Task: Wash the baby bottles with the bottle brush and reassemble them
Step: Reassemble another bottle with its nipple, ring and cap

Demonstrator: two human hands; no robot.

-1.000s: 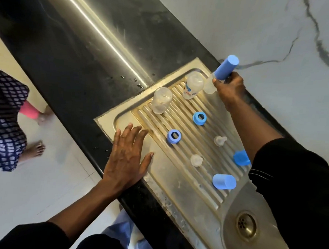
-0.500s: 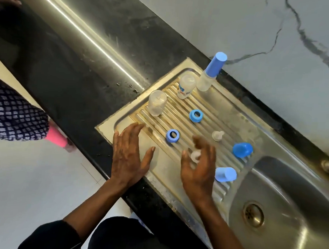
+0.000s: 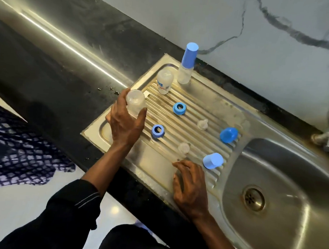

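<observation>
Left hand (image 3: 124, 122) grips the clear plastic bottle body (image 3: 135, 102), apparently mouth-down by the ribbed steel drainboard's (image 3: 152, 167) left edge; I judge it stood there to drain. Blue plastic screw ring (image 3: 158, 131) lies just beside, handy for reassembly. Right hand (image 3: 190, 184) rests relaxed on the near edge, holding nothing.
</observation>
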